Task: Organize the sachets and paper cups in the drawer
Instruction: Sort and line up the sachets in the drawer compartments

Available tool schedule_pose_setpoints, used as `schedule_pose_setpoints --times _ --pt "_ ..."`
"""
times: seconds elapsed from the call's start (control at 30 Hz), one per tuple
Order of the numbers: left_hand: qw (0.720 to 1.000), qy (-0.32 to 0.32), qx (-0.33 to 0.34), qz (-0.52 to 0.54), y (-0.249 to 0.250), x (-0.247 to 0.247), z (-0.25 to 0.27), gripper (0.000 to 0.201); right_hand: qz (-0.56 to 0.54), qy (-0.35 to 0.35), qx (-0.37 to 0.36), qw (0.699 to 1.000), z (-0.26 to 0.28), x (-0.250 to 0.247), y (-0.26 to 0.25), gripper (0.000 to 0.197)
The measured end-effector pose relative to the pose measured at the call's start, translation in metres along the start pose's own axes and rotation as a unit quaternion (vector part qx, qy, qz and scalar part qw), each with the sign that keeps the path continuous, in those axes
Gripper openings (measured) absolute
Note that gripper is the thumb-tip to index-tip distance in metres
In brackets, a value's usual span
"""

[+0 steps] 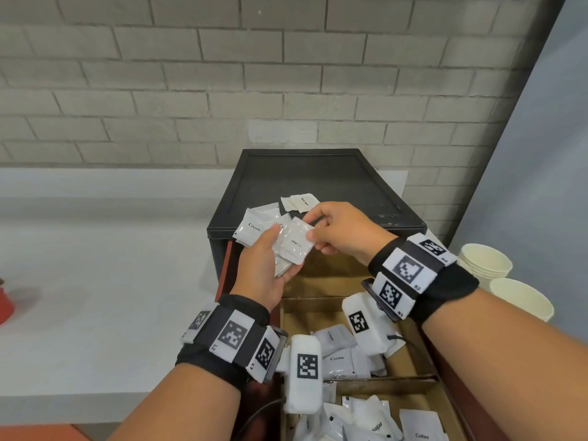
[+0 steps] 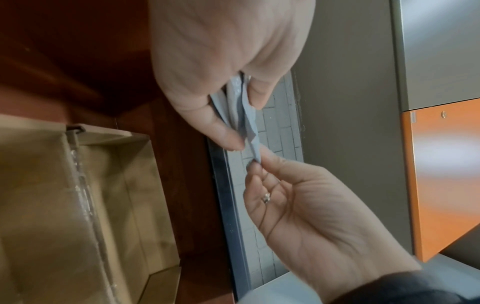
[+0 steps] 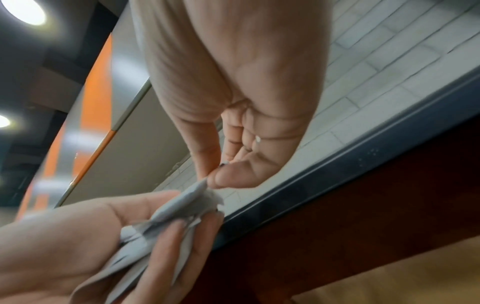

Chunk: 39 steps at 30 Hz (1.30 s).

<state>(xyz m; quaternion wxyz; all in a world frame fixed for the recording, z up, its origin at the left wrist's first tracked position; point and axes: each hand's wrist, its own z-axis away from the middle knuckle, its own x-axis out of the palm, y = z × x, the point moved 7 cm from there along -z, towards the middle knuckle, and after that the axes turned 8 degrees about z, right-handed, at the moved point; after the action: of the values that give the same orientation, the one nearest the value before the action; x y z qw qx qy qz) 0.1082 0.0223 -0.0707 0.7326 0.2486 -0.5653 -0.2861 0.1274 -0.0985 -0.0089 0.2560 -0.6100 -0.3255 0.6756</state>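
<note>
My left hand (image 1: 281, 254) holds a small stack of white sachets (image 1: 284, 267) over the far end of the open drawer (image 1: 321, 281). The top one is a "Coffee" sachet (image 1: 296, 245), and my right hand (image 1: 313, 237) pinches its right corner between thumb and forefinger. In the left wrist view the stack (image 2: 240, 107) is seen edge-on in my left hand (image 2: 244, 125), with my right hand (image 2: 255, 164) pinching its tip. The right wrist view shows the right hand (image 3: 207, 182) on the sachet corner (image 3: 197, 190) and the left-hand fingers (image 3: 168, 242) under the stack.
More sachets, one marked "Cream" (image 1: 253, 226), lie on the black box (image 1: 305, 176) behind the drawer. The drawer's nearer cardboard compartments hold several loose sachets (image 1: 337, 356); the farthest compartment shows bare cardboard. Stacked paper cups (image 1: 486, 262) stand at the right. A white counter (image 1: 95, 297) lies left.
</note>
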Motion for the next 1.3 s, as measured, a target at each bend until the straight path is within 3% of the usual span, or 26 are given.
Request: schedule_pose_setpoints --times 0.17,0.33,0.5,0.6,0.8,1.03,1.17,1.3 --pt "0.999 0.032 -0.007 0.005 0.001 -0.004 -0.001 0.026 -0.090 -0.018 0.078 0.993 0.013 -0.012 0.031 0.027" --pt "0.999 0.035 -0.022 0.000 -0.003 -0.005 -0.001 0.028 -0.133 0.039 0.164 0.977 0.016 -0.014 0.065 0.019" --pt "0.999 0.029 -0.017 -0.027 -0.005 -0.005 -0.001 0.032 -0.102 0.052 0.166 0.979 0.014 -0.010 0.067 0.018" --pt "0.998 0.014 -0.030 -0.054 -0.010 -0.003 -0.001 0.033 -0.121 0.024 0.109 0.986 0.015 -0.007 0.051 0.012" --pt "0.992 -0.029 -0.063 -0.106 -0.019 0.004 0.002 0.033 -0.069 -0.008 0.042 0.997 0.011 0.002 0.032 0.025" --pt "0.996 -0.007 -0.056 -0.061 -0.012 0.002 0.002 0.024 -0.068 0.047 0.032 0.996 0.009 -0.008 0.033 0.011" --pt "0.997 0.001 -0.055 -0.050 -0.012 0.001 0.001 0.028 -0.098 0.119 0.031 0.988 0.009 -0.029 0.035 0.014" --pt "0.998 0.009 -0.055 -0.042 -0.012 0.000 0.001 0.017 -0.185 0.178 0.060 0.965 -0.001 -0.045 0.041 0.021"
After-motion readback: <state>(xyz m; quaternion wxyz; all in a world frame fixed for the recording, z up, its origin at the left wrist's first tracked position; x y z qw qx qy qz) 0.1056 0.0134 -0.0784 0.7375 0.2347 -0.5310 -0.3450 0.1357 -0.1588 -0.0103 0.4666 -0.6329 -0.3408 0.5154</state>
